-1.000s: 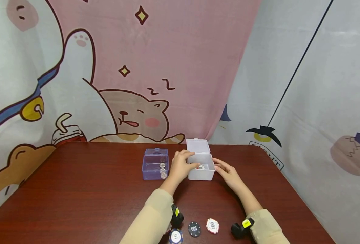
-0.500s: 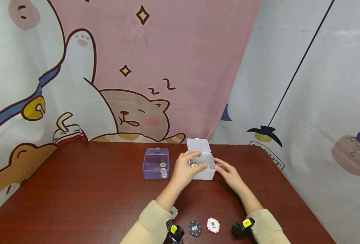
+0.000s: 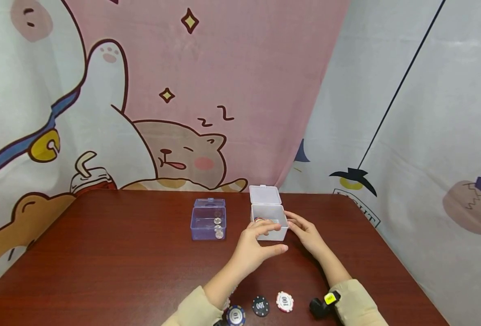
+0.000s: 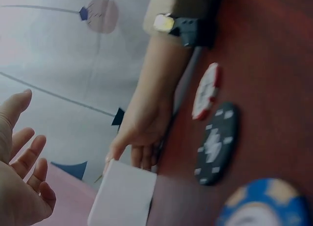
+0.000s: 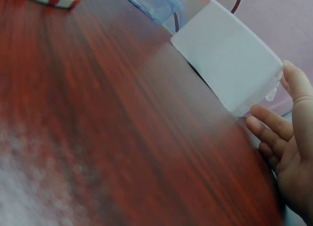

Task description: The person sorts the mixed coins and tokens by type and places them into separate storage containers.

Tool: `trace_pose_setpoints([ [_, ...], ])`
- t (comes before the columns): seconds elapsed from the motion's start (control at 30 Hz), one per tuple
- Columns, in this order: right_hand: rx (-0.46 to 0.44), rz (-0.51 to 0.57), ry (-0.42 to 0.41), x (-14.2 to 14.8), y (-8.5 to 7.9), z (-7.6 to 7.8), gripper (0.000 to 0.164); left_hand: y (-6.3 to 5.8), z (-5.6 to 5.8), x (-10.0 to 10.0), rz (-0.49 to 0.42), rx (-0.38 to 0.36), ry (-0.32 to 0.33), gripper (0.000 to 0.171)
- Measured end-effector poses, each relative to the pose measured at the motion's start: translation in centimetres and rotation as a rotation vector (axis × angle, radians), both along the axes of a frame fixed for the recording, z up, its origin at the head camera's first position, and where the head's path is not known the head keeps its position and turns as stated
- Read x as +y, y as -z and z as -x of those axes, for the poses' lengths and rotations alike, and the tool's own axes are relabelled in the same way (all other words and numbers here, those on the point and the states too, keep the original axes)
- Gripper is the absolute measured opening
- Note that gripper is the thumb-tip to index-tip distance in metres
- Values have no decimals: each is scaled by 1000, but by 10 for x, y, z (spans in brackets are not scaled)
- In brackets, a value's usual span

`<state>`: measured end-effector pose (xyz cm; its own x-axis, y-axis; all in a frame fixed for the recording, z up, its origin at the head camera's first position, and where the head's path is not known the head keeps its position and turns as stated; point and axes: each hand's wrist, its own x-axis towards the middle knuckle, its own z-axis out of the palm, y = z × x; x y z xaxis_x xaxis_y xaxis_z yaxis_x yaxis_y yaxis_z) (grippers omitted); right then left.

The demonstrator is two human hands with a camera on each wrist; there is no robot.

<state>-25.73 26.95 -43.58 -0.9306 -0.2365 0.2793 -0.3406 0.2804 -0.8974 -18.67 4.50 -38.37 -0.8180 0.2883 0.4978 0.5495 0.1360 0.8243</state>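
Note:
My left hand (image 3: 251, 249) is in front of the white lidded box (image 3: 270, 236), thumb and fingers spread apart with nothing between them. In the left wrist view its fingers (image 4: 30, 160) are loosely bent. My right hand (image 3: 310, 239) touches the box's right side with its fingertips, thumb at the upper edge near the corner. The box lid (image 3: 264, 195) stands raised at the back. Reddish chips show inside, partly hidden by my left fingers. Nearer me lie a black poker chip (image 3: 260, 306), a white poker chip with red edging (image 3: 284, 301) and a blue poker chip (image 3: 235, 315).
A translucent blue box (image 3: 201, 232) with a raised lid stands left of the white one, holding several small silvery discs (image 3: 218, 228). Another pale chip is mostly hidden by my left sleeve (image 3: 197, 310). A printed cloth (image 3: 264, 90) hangs behind the brown table (image 3: 134, 253).
My left hand has drawn back from over the white box toward me, its thumb and fingers spreading wider. The right hand has stayed at the box's side.

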Motion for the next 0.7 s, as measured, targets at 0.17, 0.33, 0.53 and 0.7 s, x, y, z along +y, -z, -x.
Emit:
trace_pose_setpoints([
  [0.17, -2, 27, -17, 0, 1, 1, 42, 7, -10, 2, 34, 7, 57, 44],
  [0.33, 2, 33, -22, 1, 1, 1, 42, 16, -18, 2, 85, 23, 100, 43],
  [0.53, 8, 19, -19, 0, 0, 0, 42, 28, -27, 2, 136, 54, 184, 44],
  [0.7, -7, 12, -6, -1, -1, -1, 42, 34, -31, 2, 229, 102, 207, 44],
])
